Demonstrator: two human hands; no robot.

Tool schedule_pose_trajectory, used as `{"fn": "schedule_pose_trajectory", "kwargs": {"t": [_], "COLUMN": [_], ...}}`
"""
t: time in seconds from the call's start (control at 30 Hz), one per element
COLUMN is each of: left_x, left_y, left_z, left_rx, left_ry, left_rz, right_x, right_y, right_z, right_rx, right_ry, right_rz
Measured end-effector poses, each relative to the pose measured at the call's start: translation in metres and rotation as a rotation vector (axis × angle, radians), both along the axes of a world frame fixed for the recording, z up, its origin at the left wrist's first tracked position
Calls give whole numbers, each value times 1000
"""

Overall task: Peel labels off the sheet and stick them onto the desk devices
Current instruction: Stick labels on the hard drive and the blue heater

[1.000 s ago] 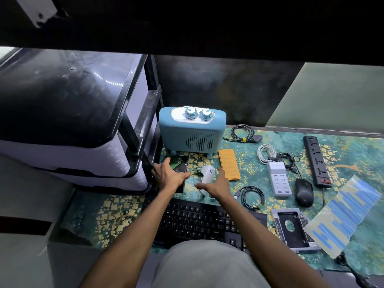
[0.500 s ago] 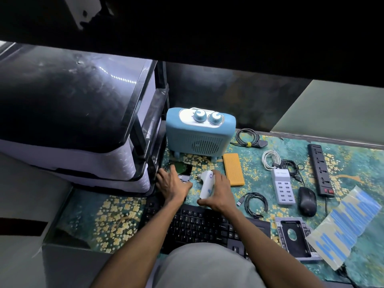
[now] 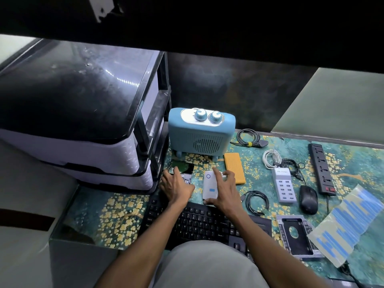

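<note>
Label sheet (image 3: 351, 227) lies at the worktop's (image 3: 87, 217) right edge, well apart from both hands; right hand (image 3: 223, 194) grips the white device (image 3: 210, 187); left hand (image 3: 176, 186) rests flat, fingers relaxed, on the hard drive (image 3: 182, 166).

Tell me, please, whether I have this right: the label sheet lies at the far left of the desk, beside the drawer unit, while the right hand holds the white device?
Not quite. In the head view the label sheet lies at the far right of the desk, beside the drive caddy. The right hand does hold the white device.

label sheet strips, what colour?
Blue strips on a pale translucent label sheet, lying right of the keyboard; head view.
</note>
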State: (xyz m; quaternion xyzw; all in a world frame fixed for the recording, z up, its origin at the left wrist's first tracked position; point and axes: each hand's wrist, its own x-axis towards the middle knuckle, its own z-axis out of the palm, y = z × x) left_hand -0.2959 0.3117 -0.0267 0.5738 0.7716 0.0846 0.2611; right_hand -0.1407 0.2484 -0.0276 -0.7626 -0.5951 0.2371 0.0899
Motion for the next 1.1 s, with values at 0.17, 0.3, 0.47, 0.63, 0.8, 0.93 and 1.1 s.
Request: {"fn": "schedule_pose_trajectory", "kwargs": {"t": [0.17, 0.3, 0.47, 0.63, 0.8, 0.93, 1.1], "left_x": [4, 7, 23, 47, 90, 136, 225], "left_y": [-7, -20, -34, -61, -91, -108, -148], "left_z": [3, 13, 12, -3, -6, -4, 10], "left_rx": [110, 196, 102, 29, -31, -16, -19], "left_ry": [2, -98, -404, -546, -583, -570, -595], "left_rz": [-26, -37, -64, -186, -278, -302, -412], "right_x": [1, -3, -11, 3, 41, 79, 152], "right_y": [-9, -22, -44, -87, -128, -152, -194], "right_z": [1, 3, 3, -3, -7, -5, 1], "right_rx": [57, 161, 252, 285, 295, 319, 400], "right_ry": [56, 68, 181, 280, 344, 368, 344], "right_rz": [-38, -150, -349, -536, -716, -778, -892]}}
